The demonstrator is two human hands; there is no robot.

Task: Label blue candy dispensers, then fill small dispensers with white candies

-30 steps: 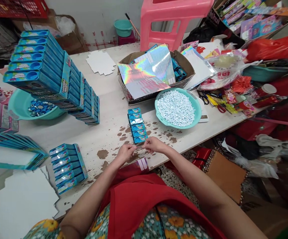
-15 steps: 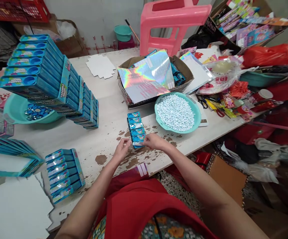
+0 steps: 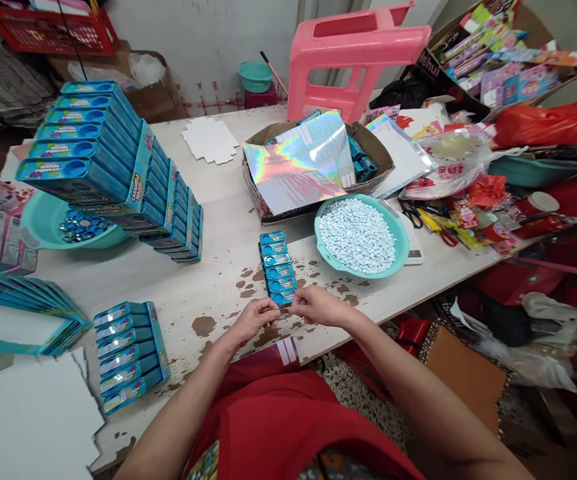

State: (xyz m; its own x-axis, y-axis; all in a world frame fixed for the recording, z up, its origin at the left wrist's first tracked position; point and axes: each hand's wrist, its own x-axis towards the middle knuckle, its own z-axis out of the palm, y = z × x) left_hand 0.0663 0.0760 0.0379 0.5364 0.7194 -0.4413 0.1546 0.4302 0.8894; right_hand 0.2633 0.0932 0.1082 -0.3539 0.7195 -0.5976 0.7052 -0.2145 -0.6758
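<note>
pink stool (image 3: 361,48) is standing at far side; red crate (image 3: 38,30) is sitting far left; red bag (image 3: 548,125) is lying far right.

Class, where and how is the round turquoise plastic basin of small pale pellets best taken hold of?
Probably grip the round turquoise plastic basin at its rim, left and right together, coming from the near side: the exposed rim encircles the small pale pellets, while the brown cardboard box crowds its far-left edge.
</note>
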